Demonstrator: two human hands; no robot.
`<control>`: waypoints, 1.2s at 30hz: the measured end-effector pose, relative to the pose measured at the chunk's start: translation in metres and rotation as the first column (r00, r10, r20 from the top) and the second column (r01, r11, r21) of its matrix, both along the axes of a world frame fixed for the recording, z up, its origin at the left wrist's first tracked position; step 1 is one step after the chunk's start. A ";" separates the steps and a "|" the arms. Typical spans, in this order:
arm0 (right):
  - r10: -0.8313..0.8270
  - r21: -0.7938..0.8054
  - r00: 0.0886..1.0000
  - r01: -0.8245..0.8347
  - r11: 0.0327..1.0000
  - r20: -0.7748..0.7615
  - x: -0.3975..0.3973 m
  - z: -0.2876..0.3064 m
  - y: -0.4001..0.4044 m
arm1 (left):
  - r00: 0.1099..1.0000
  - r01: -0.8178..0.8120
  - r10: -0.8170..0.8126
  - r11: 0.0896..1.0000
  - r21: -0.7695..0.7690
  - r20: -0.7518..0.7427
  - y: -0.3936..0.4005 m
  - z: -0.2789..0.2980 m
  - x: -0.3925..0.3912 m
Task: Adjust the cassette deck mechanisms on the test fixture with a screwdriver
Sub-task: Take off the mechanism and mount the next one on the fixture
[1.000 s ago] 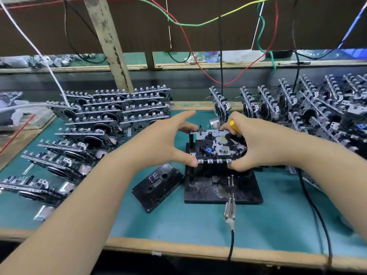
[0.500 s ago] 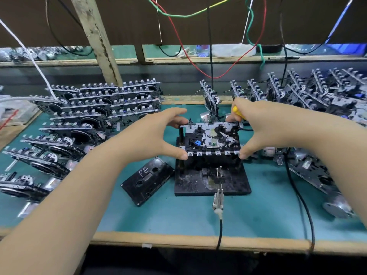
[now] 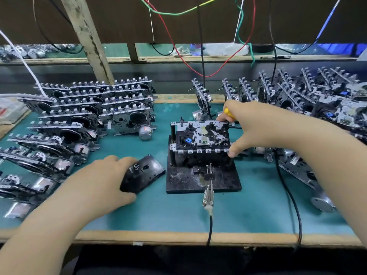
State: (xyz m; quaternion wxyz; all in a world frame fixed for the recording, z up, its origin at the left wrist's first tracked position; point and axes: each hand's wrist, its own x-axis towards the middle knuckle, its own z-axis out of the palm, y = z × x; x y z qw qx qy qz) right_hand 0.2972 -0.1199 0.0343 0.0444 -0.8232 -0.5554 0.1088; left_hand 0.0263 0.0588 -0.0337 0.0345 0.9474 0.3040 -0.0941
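A cassette deck mechanism [image 3: 200, 136] sits on top of the black test fixture [image 3: 222, 178] at the middle of the green bench. My right hand [image 3: 252, 124] grips its right side, thumb on the front right corner and fingers on the back edge. A yellow-handled screwdriver [image 3: 228, 113] is tucked in that same hand, mostly hidden. My left hand [image 3: 105, 177] lies on the bench to the left and holds a black cassette tape [image 3: 146, 172] by its left end.
Rows of deck mechanisms [image 3: 89, 108] are stacked at the left. More mechanisms [image 3: 297, 90] stand on edge at the back right. A clip on a black cable [image 3: 208, 195] lies in front of the fixture. Another black cable [image 3: 292, 197] runs along the right. Coloured wires [image 3: 200, 74] hang behind.
My left hand has let go of the mechanism's left side, dropped down to the bench and taken hold of the cassette tape. My right hand stays on the mechanism.
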 end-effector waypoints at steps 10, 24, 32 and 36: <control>-0.006 0.003 1.000 0.006 1.000 -0.031 -0.002 0.005 -0.003 | 0.646 0.294 -0.138 0.953 -0.078 0.751 0.000 0.090 0.033; -0.016 0.551 0.922 0.245 0.798 -0.387 -0.025 -0.029 -0.022 | 0.772 0.455 -0.331 0.884 -0.108 0.542 -0.010 0.035 0.094; -0.009 0.579 0.869 0.337 0.742 -0.495 -0.026 -0.041 -0.025 | 0.797 0.408 -0.321 0.911 -0.065 0.512 -0.020 0.043 0.096; -0.020 0.582 0.867 0.352 0.733 -0.499 -0.031 -0.043 -0.028 | 0.789 0.426 -0.354 0.904 -0.031 0.503 -0.017 0.039 0.096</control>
